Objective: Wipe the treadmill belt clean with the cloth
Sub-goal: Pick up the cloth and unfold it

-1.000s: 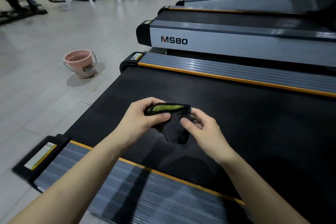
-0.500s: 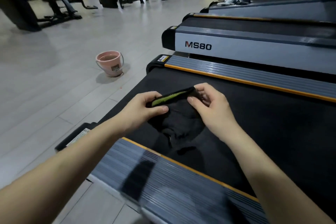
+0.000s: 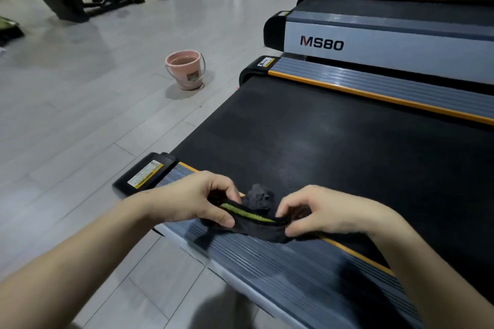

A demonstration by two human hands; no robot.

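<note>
The gym floor of pale tiles fills the left of the view, and a row of treadmills runs away up the right side, the nearest neighbour marked MS80. The treadmill belt, broad, black and matte, lies directly ahead, bounded by a far side rail and a near side rail, both grey and ribbed with an orange edge strip. A pink bucket stands on the floor well apart from the belt's end. Over the near rail, right at the belt's edge, the cloth is stretched between both hands; it is dark with a green band, its long axis running left to right, roughly along the rail, with a bunched tuft rising behind the middle. The left hand has its thumb and fingers pinched closed on the cloth's left end, and the right hand is curled closed on the right end, fingertips tucked under the fold. The cloth appears held just above the rail, not pressed flat. The belt lies ahead of and beyond the fingers, so wiping probably calls for carrying the cloth forward and down; the right hand sits slightly nearer the belt surface. Wiping looks not yet begun here.
</note>
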